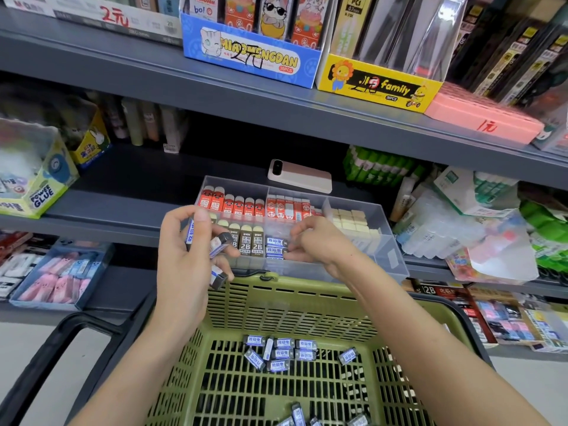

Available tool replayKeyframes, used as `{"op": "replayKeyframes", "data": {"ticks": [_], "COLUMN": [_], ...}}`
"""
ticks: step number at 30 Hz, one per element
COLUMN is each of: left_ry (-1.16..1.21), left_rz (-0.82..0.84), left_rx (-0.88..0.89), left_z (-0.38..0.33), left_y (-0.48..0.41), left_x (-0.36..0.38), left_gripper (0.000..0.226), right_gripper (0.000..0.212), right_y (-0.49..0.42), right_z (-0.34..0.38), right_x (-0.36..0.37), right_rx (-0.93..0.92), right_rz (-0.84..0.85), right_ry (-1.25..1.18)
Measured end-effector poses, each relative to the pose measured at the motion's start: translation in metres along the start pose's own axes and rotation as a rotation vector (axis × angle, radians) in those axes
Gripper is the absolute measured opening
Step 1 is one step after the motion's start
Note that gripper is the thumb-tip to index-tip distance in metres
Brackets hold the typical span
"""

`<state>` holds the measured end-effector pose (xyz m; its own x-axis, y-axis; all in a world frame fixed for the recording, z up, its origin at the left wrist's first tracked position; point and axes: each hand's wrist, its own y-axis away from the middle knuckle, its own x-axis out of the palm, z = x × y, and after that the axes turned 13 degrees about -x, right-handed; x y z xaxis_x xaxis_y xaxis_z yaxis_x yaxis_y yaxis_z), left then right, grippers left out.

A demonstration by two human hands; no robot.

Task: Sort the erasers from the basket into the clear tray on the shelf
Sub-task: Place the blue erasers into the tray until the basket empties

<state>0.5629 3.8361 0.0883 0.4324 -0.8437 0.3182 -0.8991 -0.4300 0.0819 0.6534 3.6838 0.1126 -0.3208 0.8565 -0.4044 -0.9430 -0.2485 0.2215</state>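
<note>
A green plastic basket (307, 305) sits below the shelf, with several blue-and-white sleeved erasers (281, 352) lying on its slatted bottom. The clear tray (368, 210) stands on the shelf edge, divided into compartments holding red, black 2B and cream erasers. My left hand (187, 256) hovers in front of the tray's left end and grips three blue-and-white erasers (219, 244) in its curled fingers. My right hand (319, 241) reaches into the tray's front middle compartment and pinches a blue-and-white eraser (275, 251) lying in a small stack there.
A pink phone (299, 178) lies on the shelf behind the tray. Glue boxes (37, 186) stand at the left, glue sticks and bagged stock (461, 229) crowd the right. The upper shelf (215, 87) overhangs. The basket's black handle (61, 342) hangs at the lower left.
</note>
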Motion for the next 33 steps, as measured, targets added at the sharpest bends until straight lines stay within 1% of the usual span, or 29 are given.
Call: {"op": "replayKeyframes", "data": {"ticks": [2,4,5,7,9,10,13,15,17,21,23,24,26,28,31,33], "left_ry": [0.002,0.003,0.002,-0.01,-0.035,-0.048,-0.064,-0.03,-0.001,0.032,0.041,0.047,0.054,0.042,0.024,0.02], "left_rz": [0.009,0.02,0.028,0.042,0.043,0.045,0.064,0.094,0.128,0.172,0.18,0.185,0.191,0.183,0.165,0.151], "left_rx": [0.006,0.014,0.02,0.033,0.051,0.061,0.061,0.016,-0.015,-0.043,-0.053,-0.053,-0.049,-0.052,-0.057,-0.058], "left_z": [0.0,0.002,0.002,0.004,0.005,0.005,0.008,0.008,0.007,0.003,0.001,0.001,0.002,0.003,0.004,0.003], "left_y": [0.001,0.001,0.001,0.001,0.002,0.002,0.004,0.006,0.007,0.007,0.008,0.008,0.007,0.006,0.005,0.004], "left_x": [0.001,0.001,0.001,0.001,0.001,0.001,0.002,0.002,0.003,0.003,0.002,0.002,0.001,0.001,0.0,0.0], "left_gripper": [0.021,0.021,0.021,0.021,0.022,0.022,0.022,0.023,0.023,0.019,0.02,0.021,0.021,0.021,0.019,0.019], "right_gripper": [0.021,0.027,0.027,0.022,0.013,0.009,0.017,0.013,0.003,0.006,0.01,0.012,0.013,0.01,0.019,0.018], "right_y": [0.003,0.009,0.014,0.03,0.046,0.05,0.056,0.057,0.056,0.041,0.032,0.027,0.015,0.002,-0.015,-0.022], "right_z": [0.002,0.008,0.012,0.02,0.027,0.027,0.027,0.028,0.026,0.025,0.026,0.025,0.021,0.018,0.018,0.021], "right_x": [-0.003,-0.006,-0.005,0.002,0.016,0.023,0.037,0.039,0.035,-0.003,-0.028,-0.038,-0.051,-0.056,-0.056,-0.052], "right_rx": [-0.033,-0.173,-0.265,-0.428,-0.51,-0.531,-0.672,-0.752,-0.737,-0.546,-0.448,-0.4,-0.338,-0.332,-0.357,-0.35], "right_rz": [0.006,-0.042,-0.063,-0.022,0.078,0.097,0.051,0.037,0.065,0.111,0.236,0.292,0.354,0.402,0.491,0.591], "right_ry": [0.075,0.228,0.252,0.184,0.129,0.134,0.279,0.307,0.163,-0.304,-0.427,-0.423,-0.292,-0.019,0.445,0.614]}}
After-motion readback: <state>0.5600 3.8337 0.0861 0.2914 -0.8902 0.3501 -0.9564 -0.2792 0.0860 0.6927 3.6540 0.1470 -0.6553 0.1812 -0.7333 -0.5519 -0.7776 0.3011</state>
